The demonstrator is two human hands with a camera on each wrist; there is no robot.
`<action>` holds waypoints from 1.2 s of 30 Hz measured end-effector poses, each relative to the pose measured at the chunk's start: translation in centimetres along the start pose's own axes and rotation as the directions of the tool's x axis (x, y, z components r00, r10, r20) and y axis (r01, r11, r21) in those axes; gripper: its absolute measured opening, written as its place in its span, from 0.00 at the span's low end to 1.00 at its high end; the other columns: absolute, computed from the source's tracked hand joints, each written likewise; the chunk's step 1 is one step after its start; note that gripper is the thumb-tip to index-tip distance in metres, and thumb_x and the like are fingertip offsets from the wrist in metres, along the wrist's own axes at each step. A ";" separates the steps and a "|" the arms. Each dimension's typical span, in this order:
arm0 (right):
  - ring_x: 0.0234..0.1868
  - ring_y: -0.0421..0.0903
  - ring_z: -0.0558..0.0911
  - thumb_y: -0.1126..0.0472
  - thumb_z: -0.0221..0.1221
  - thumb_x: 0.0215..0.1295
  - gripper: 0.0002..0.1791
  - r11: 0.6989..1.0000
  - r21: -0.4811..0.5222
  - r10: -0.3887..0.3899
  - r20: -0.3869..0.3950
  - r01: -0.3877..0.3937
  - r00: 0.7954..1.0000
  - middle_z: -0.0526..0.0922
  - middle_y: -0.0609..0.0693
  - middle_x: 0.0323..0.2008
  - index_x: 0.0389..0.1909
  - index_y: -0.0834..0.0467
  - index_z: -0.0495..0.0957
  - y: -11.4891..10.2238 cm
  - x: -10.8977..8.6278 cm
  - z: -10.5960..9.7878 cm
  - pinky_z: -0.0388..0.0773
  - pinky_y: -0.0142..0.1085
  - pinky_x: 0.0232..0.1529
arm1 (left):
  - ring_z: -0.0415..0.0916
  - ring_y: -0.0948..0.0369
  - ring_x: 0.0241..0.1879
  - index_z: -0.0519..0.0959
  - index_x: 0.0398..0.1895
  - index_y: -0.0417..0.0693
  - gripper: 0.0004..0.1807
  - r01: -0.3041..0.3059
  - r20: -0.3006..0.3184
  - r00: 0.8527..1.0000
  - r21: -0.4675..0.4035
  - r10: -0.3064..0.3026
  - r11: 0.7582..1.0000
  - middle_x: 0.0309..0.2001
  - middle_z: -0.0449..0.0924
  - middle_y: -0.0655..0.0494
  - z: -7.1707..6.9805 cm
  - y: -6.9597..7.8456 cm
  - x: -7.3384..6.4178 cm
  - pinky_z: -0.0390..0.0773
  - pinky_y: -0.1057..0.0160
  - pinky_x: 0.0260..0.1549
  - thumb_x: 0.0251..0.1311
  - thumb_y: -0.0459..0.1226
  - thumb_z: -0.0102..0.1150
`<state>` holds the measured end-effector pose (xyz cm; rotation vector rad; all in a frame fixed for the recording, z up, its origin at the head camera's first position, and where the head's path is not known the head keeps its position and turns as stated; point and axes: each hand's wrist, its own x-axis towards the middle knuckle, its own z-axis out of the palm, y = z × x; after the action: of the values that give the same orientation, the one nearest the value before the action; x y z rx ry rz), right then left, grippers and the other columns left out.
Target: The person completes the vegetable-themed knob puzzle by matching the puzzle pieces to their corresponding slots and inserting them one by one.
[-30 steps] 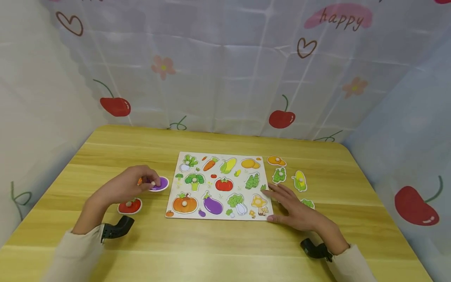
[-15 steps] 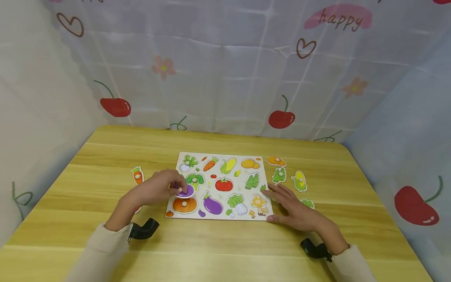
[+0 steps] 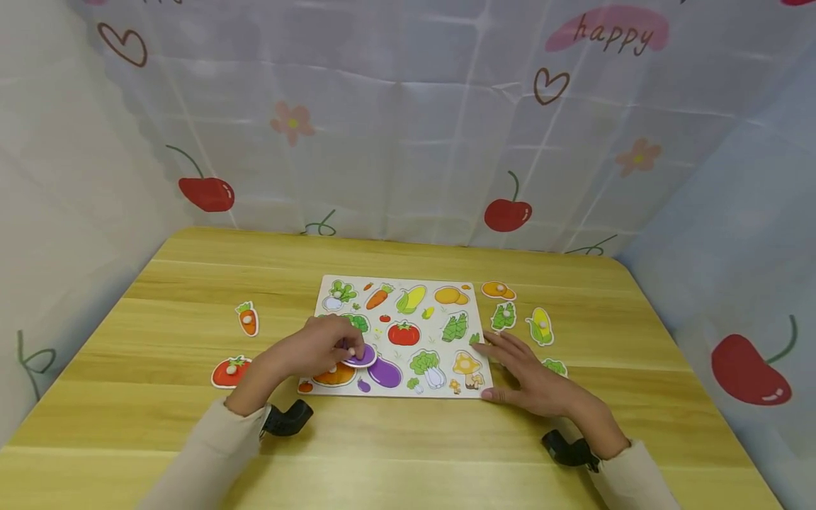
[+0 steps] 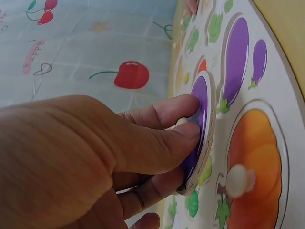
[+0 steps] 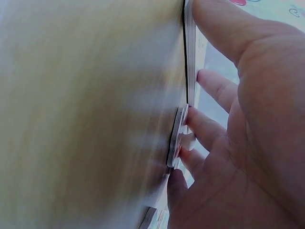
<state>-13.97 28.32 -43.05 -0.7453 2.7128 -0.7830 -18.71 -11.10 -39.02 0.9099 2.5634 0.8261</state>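
My left hand (image 3: 321,347) pinches the knob of a purple eggplant puzzle piece (image 3: 365,356) between thumb and fingers. In the left wrist view the eggplant piece (image 4: 200,90) is tilted close over the vegetable puzzle board (image 3: 474,312). It overlaps the edge of the printed eggplant spot (image 3: 385,372) in the head view. The knobbed pumpkin piece (image 4: 257,157) sits in its place beside it, partly behind my left hand. My right hand (image 3: 535,379) rests at the board's right edge with its fingers spread and relaxed, thumb at the near corner.
Left of the board lie a carrot piece (image 3: 248,319) and a tomato piece (image 3: 230,371). On the right are a potato piece (image 3: 498,290), a green bamboo-shoot piece (image 3: 503,316), a corn piece (image 3: 540,326) and a leafy green piece (image 3: 555,367). A printed curtain (image 3: 395,156) hangs behind the table.
My left hand has carried the eggplant piece rightward from the table at the left, across the pumpkin, toward the printed eggplant. The right hand has stayed at the board's edge.
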 end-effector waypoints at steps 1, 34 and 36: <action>0.78 0.67 0.47 0.44 0.64 0.65 0.41 1.000 0.001 0.002 0.000 -0.002 1.000 0.53 0.61 0.78 0.75 0.53 0.62 0.0 0.0 0.0 0.53 0.70 0.68 | 0.69 0.60 0.39 0.81 0.29 0.53 0.12 -0.012 0.004 1.000 0.000 0.012 1.000 0.32 0.78 0.63 0.2 0.1 0.2 0.61 0.49 0.47 0.63 0.26 0.59; 0.78 0.66 0.45 0.41 0.64 0.65 0.42 1.000 0.008 0.020 0.009 -0.020 1.000 0.52 0.59 0.78 0.75 0.51 0.62 -0.1 0.0 -0.1 0.52 0.69 0.69 | 0.70 0.61 0.37 0.81 0.28 0.53 0.11 -0.060 0.053 0.997 0.016 0.059 0.998 0.33 0.78 0.61 3.3 2.2 2.0 0.60 0.48 0.45 0.63 0.28 0.61; 0.78 0.66 0.45 0.42 0.64 0.65 0.42 1.000 0.009 0.020 0.011 -0.020 1.000 0.52 0.59 0.78 0.75 0.51 0.62 -0.1 0.0 0.0 0.52 0.69 0.69 | 0.70 0.62 0.37 0.82 0.28 0.53 0.11 -0.073 0.058 0.996 0.022 0.072 0.997 0.34 0.79 0.60 3.3 2.1 2.0 0.60 0.47 0.46 0.63 0.27 0.62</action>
<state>-13.98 28.29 -42.99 -0.7175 2.7009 -0.7841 -17.70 -7.04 -40.52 1.0246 2.5094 0.7786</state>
